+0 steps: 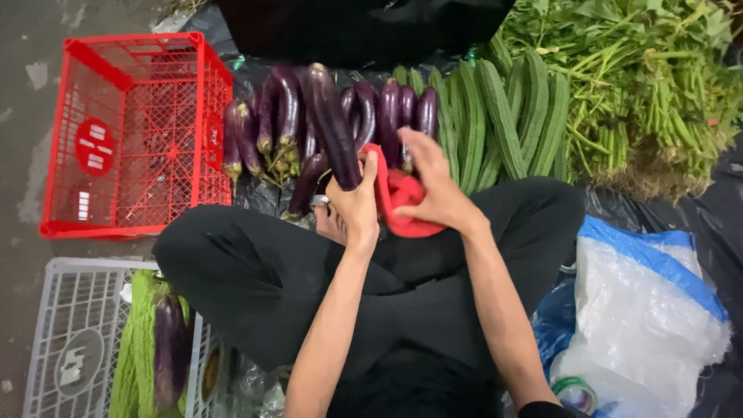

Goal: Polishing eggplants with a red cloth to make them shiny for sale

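My left hand (354,203) grips a long purple eggplant (333,124) by its lower end and holds it upright above my crossed legs. My right hand (433,186) presses a red cloth (398,203) against the eggplant's lower part, right beside my left hand. Behind the hands lies a row of several purple eggplants (286,131) on black sheeting.
A red plastic crate (139,131) stands at the left. Ridged green gourds (503,116) and leafy greens (642,85) lie at the back right. A white crate (77,340) at lower left holds one eggplant (169,352) and green netting. A clear and blue plastic bag (642,310) sits at the right.
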